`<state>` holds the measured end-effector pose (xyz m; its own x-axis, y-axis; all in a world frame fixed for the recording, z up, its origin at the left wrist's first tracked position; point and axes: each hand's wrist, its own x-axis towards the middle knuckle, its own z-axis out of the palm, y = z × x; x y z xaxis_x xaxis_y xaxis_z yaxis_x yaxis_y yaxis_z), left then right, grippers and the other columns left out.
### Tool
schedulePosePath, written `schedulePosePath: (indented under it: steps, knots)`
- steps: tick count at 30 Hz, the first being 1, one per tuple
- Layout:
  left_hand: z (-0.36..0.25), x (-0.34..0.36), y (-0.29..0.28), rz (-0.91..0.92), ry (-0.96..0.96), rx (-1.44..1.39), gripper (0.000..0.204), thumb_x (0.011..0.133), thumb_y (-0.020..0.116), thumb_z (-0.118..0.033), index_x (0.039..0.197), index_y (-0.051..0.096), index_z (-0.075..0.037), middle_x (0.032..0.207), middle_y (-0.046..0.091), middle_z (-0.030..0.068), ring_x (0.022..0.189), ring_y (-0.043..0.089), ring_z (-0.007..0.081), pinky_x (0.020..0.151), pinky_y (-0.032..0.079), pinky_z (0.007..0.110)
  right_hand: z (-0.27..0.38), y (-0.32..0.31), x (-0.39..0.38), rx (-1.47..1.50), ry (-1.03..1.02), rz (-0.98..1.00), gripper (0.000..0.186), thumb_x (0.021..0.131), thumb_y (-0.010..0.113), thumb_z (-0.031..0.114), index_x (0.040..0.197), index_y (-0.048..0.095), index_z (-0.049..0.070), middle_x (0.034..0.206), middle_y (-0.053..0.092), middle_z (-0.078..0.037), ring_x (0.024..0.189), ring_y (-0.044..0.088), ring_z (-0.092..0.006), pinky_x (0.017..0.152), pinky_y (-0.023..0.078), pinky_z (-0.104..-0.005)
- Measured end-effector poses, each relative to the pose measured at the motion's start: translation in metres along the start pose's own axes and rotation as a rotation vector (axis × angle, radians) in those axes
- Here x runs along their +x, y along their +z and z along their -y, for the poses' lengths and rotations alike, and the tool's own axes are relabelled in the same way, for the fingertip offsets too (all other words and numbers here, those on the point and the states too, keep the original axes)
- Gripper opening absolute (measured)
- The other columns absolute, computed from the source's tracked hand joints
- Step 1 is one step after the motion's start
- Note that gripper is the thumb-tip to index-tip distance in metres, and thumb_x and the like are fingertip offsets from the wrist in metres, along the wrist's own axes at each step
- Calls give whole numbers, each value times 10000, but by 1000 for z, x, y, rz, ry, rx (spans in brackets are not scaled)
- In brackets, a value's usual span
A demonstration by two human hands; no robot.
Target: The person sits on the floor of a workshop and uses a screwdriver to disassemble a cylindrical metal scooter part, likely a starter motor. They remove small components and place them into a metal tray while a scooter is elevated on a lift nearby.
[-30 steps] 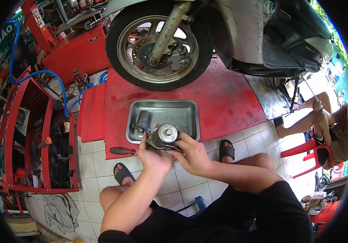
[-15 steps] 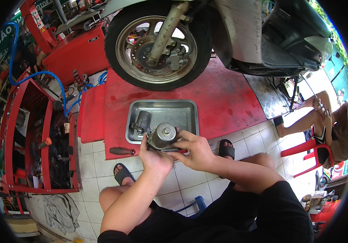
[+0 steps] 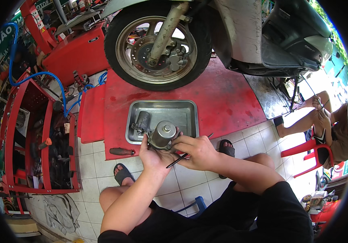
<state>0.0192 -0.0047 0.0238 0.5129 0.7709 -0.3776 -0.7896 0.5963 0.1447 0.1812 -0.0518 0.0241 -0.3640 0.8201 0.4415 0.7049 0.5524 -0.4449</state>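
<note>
My left hand (image 3: pixel 153 156) cradles a silver metal cylinder (image 3: pixel 162 136) with a flanged base and a small raised boss on top. My right hand (image 3: pixel 198 152) is closed at its right side, gripping a thin dark tool (image 3: pixel 174 162) that lies diagonally beneath my fingers; its exact kind is unclear. Behind them sits a steel tray (image 3: pixel 188 105) holding a second, tarnished metal cylinder (image 3: pixel 142 121) on its side. A dark-handled screwdriver (image 3: pixel 121 151) lies left of my hands on the red platform (image 3: pixel 234 97).
A scooter's front wheel (image 3: pixel 158 79) stands beyond the tray. A red tool cart (image 3: pixel 40 184) and blue hose (image 3: pixel 40 75) occupy the left. At right, another person (image 3: pixel 319 125) sits by a red stool (image 3: pixel 297 152). A grey cloth (image 3: pixel 60 210) lies on the floor.
The thin tool in my right hand now sticks out diagonally on both sides of it, and that hand's fingers have shifted. The seated person's hands have moved slightly.
</note>
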Motion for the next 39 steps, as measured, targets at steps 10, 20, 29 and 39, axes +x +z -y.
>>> schedulePosePath:
  steps: [10, 20, 29, 39]
  knots:
    - [-3, 5, -8, 27, 9, 49, 677, 1038, 216, -490, 1406, 458, 24, 1355, 553, 276, 1222, 568, 414, 1067, 447, 524, -6, -8, 5, -146, -167, 59, 334, 705, 740, 116, 1028, 658, 102, 1039, 615, -26, 602, 630, -233, 491, 489, -378]
    - [-3, 3, -4, 33, -11, -14, 671, 1043, 228, -486, 1416, 434, 33, 1375, 530, 289, 1255, 543, 432, 1046, 454, 504, -4, -8, 3, 92, -75, -107, 317, 733, 742, 36, 1040, 685, 88, 964, 655, -41, 693, 652, -284, 520, 503, -385]
    - [-3, 2, -3, 56, -67, 41, 659, 1037, 223, -503, 1402, 464, -9, 1385, 524, 302, 1288, 519, 438, 1078, 410, 558, 10, 1, 3, 272, 84, -208, 181, 734, 793, 5, 903, 744, 50, 865, 676, -73, 740, 683, -250, 622, 540, -329]
    - [-1, 0, 0, -4, -55, 58, 575, 1034, 273, -486, 1316, 556, -72, 1377, 562, 242, 1307, 515, 420, 1095, 354, 619, 12, 4, 0, 243, 210, -224, 232, 694, 751, -2, 916, 713, 53, 815, 662, -98, 715, 689, -291, 599, 552, -359]
